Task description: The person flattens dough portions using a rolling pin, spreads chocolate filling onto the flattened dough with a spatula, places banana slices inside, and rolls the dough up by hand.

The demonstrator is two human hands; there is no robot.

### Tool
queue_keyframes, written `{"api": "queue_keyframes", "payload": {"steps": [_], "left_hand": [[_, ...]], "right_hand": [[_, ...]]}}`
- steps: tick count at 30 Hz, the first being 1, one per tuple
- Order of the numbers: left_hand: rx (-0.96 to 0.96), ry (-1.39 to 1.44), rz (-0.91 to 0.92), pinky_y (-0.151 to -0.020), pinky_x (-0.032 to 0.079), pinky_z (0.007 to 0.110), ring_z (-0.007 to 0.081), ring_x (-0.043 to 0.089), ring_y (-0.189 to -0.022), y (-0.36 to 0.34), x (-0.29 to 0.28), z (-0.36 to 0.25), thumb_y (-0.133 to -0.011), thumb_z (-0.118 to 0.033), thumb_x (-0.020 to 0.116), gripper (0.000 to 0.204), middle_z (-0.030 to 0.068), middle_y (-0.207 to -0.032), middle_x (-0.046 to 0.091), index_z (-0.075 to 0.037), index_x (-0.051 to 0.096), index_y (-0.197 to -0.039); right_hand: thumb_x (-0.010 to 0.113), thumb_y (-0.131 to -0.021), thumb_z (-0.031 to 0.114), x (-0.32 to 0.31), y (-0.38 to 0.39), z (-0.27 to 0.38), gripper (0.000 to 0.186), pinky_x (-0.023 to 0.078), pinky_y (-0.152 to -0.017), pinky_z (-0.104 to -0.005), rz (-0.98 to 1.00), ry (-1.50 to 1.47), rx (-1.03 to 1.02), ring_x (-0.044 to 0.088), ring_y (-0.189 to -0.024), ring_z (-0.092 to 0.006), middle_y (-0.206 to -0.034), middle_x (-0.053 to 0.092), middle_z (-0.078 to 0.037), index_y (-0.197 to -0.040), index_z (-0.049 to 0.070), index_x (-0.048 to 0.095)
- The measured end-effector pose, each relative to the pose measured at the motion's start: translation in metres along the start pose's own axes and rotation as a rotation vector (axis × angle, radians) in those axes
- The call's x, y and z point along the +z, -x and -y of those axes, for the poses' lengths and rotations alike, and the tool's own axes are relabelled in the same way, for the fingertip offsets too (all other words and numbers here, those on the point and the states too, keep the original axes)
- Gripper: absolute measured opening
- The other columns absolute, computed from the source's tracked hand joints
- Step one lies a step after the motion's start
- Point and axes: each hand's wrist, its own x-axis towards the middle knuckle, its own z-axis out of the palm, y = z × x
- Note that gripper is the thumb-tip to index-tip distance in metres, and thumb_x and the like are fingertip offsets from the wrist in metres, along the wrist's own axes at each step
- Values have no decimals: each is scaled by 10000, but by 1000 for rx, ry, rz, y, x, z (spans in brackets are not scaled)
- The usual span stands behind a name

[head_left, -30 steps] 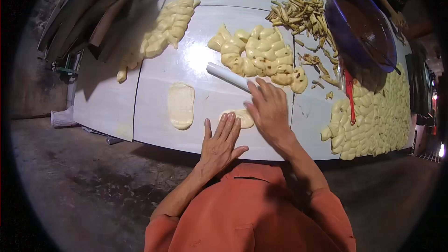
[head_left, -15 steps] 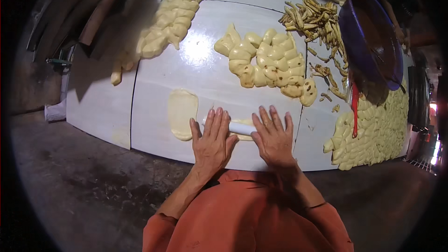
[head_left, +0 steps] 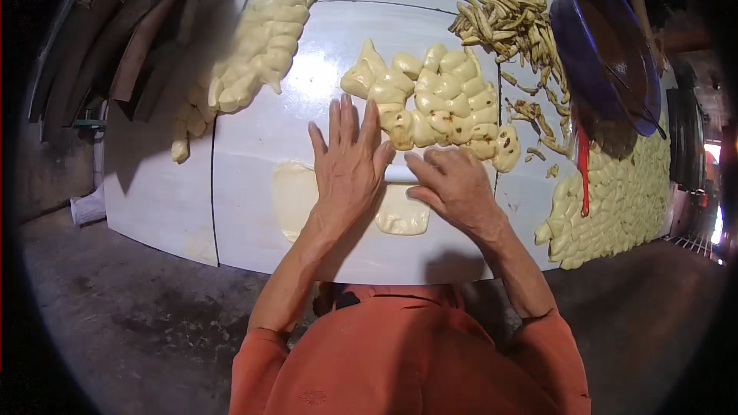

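Observation:
A white rolling pin (head_left: 399,174) lies across the table, its ends hidden under my hands. My left hand (head_left: 344,163) rests flat over its left end, fingers stretched forward and spread. At the other end my right hand (head_left: 455,184) has its fingers bent over the pin, thumb pointing inward. On the near side of the pin a thin piece of rolled dough (head_left: 403,214) shows between my wrists. Another flattened sheet of dough (head_left: 289,194) lies left of it, partly covered by my left hand and forearm.
Lumps of yellow dough (head_left: 446,100) sit just beyond my hands, and more dough pieces (head_left: 265,46) at the far left. Strips of browned filling (head_left: 511,27) lie by a purple basin (head_left: 565,23). A red-handled tool (head_left: 584,177) rests on a dough mass (head_left: 615,204) at right.
Both hands and the rolling pin have moved forward, away from me. My right fingers, stretched out before, are now bent. More of the near dough piece shows, and it looks longer.

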Motion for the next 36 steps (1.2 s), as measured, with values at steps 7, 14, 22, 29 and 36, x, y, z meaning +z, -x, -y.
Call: {"api": "queue_keyframes", "payload": {"steps": [7, 14, 22, 29, 36], "left_hand": [[134, 161, 173, -1191, 249, 700, 495, 244, -1554, 35, -46, -10, -1041, -410, 586, 705, 315, -1671, 255, -83, 362, -1623], [144, -12, 114, -1224, 166, 690, 421, 257, -1573, 95, -19, -20, -1047, -431, 557, 647, 224, -1693, 294, -109, 440, -1596], [118, 85, 198, -1226, 141, 706, 347, 334, -1555, 177, -19, -36, -1017, -443, 614, 669, 168, -1655, 407, -64, 491, -1554], [99, -123, 75, -1206, 49, 749, 372, 311, -1565, 149, -29, -41, -1022, -412, 604, 666, 190, -1638, 423, -53, 465, -1565], [-91, -22, 16, -1186, 50, 771, 416, 335, -1544, 80, -6, -19, -1065, -373, 514, 604, 250, -1619, 424, -40, 462, -1566]], "right_hand": [[740, -920, 371, -29, 34, 22, 430, 474, -862, -431, 10, -36, 37, 636, -967, -259, -1065, 649, -86, -1254, 115, 656], [649, -993, 424, 0, 67, 47, 589, 338, -1174, -552, 119, 130, 192, 472, -1459, -321, -1594, 496, -128, -1502, 144, 554], [766, -907, 382, 24, 136, 75, 586, 362, -1104, -502, -12, 152, 146, 575, -1189, -227, -1272, 620, -19, -1458, 272, 601], [711, -953, 391, 7, 90, 58, 545, 340, -1080, -544, 65, -10, 204, 550, -1228, -242, -1354, 595, -82, -1457, 209, 615], [587, -1022, 445, 35, 32, 36, 596, 105, -1195, -738, -6, 304, 438, 239, -1579, -383, -1684, 333, -178, -1550, 178, 520]]}}
